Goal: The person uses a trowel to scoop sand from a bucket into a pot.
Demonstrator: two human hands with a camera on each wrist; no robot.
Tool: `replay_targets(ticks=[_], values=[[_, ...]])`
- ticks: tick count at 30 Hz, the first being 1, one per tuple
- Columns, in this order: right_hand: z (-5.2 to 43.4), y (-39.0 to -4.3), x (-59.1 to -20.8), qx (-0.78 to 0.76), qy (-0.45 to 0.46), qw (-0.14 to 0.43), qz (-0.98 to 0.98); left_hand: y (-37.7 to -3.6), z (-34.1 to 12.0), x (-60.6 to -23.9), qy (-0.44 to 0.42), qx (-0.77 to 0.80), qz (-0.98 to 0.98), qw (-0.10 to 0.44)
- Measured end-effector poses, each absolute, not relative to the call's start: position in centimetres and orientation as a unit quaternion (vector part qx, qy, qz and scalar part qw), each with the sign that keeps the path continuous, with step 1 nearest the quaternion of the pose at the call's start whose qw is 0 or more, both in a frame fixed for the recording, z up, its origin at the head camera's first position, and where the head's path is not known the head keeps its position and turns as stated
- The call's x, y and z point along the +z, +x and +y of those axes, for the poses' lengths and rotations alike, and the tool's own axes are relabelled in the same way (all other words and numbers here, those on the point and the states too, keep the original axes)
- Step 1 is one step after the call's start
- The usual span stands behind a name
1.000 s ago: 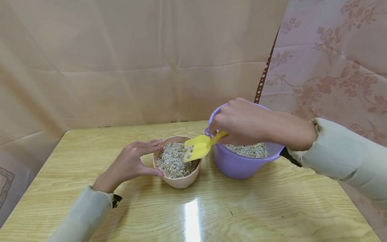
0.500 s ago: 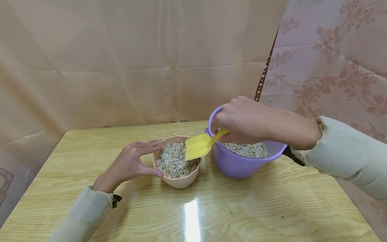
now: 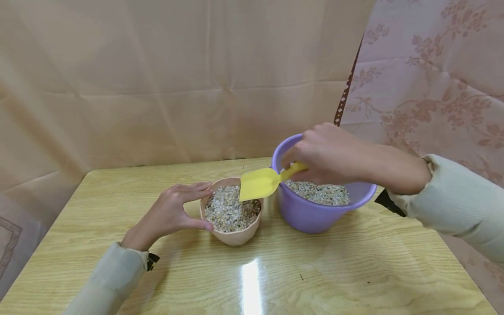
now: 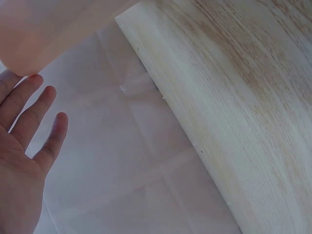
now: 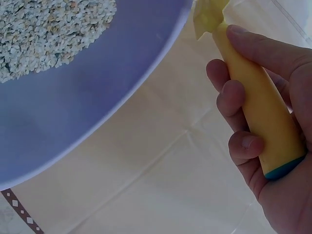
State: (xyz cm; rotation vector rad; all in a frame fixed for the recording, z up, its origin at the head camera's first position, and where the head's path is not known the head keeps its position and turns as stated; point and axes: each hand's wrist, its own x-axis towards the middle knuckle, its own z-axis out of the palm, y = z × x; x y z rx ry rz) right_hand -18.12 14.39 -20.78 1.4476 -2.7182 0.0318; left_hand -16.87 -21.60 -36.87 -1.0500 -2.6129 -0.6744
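A person's right hand (image 3: 330, 153) holds a yellow scoop (image 3: 259, 184), fingers curled and clamped round its handle, with the thumb lying along it. The scoop's blade hangs over the right side of a pale peach pot (image 3: 236, 238) filled with gravel (image 3: 226, 212). The left hand (image 3: 175, 209) rests against the pot's left side, its straight fingers spread well apart from the thumb, fingertips at the rim. The pot stands upright on a wood-grain worktop (image 3: 189, 280), nearer its far edge than the foreground. Just beside it, to the right and close to that far edge, sits a purple bucket (image 3: 309, 218), also with gravel inside, partly hidden by the right hand. A beige cloth (image 3: 157, 87) hangs behind the worktop's far edge.
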Motion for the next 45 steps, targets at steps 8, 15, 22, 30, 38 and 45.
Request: replay_targets(ticks=[8,15,22,30,38,45], values=[[16.4,-18.3,-20.6,0.031,0.450,0.065,-0.890,-17.0,-21.6,-36.8,-0.371,-0.233,-0.890,0.126],[18.4,-18.7,-20.9,0.068,0.460,0.118,-0.878,-17.4,-21.6,-36.7,-0.376,-0.234,-0.887,0.127],[20.1,-18.8,-21.8,0.103,0.464,0.138,-0.869,-17.6,-21.7,-36.7,-0.381,-0.236,-0.885,0.130],[21.8,-19.1,-23.1,0.127,0.456,0.176,-0.863,-17.6,-22.1,-36.9,-0.375,-0.232,-0.888,0.128],[23.3,-19.3,-23.9,0.129,0.439,0.191,-0.869,-17.5,-22.4,-36.9,-0.371,-0.231,-0.891,0.126],[24.1,-19.3,-24.4,0.129,0.420,0.179,-0.880,-17.5,-22.6,-36.7,-0.367,-0.229,-0.894,0.119]])
